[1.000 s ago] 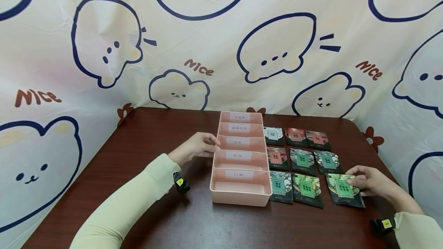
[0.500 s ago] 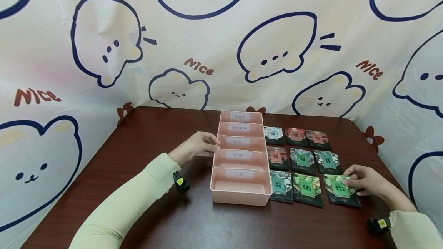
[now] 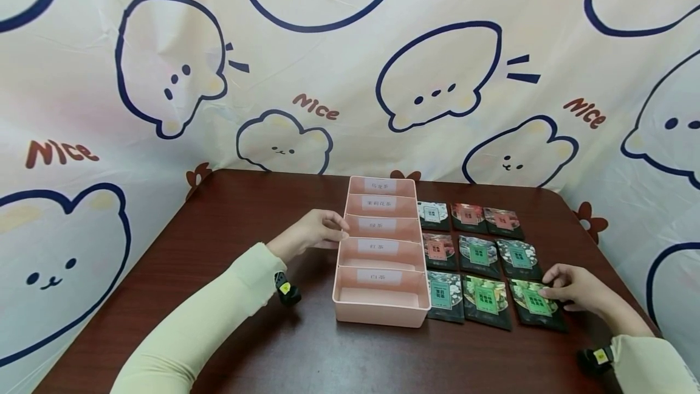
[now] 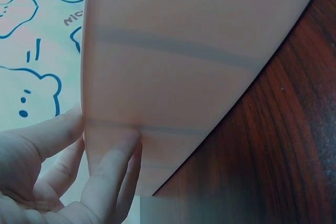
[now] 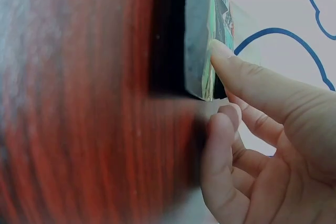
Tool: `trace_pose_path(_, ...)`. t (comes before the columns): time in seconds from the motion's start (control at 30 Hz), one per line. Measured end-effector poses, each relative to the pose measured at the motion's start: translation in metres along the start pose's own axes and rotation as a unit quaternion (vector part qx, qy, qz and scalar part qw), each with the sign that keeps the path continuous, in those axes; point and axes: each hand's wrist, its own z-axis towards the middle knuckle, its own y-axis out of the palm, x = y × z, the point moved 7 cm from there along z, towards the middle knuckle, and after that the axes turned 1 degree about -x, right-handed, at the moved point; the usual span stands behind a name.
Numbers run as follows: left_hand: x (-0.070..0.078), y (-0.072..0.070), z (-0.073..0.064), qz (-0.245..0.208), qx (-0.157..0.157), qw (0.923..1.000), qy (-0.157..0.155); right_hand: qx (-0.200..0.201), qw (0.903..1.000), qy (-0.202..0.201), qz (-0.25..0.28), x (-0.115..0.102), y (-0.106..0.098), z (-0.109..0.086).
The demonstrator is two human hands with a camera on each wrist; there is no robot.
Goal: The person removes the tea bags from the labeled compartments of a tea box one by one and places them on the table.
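A long pink divided storage box stands on the table in the head view, with paper labels on its dividers. My left hand holds its left wall, and in the left wrist view the fingers lie against the outer side by the rim. My right hand pinches the right edge of a black tea packet with a bright green label, at the near right end of the packet rows. In the right wrist view the thumb lies on the packet's face, close over the table.
Several other tea packets lie in rows right of the box, among them a green one, a teal one and a red one. The dark wood table meets a patterned cloth behind.
My right hand has moved a little left with the green-labelled tea packet, bringing it closer to the neighbouring packet. The left hand and the box have stayed in place.
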Motion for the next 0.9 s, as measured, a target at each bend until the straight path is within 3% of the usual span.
trace_pose_path(0.9, 0.0003, 0.0012, -0.0005, -0.004, -0.002, 1.0000, -0.002, 0.003, 0.9999, 0.010, 0.004, 0.0004, -0.0026, 0.0007)
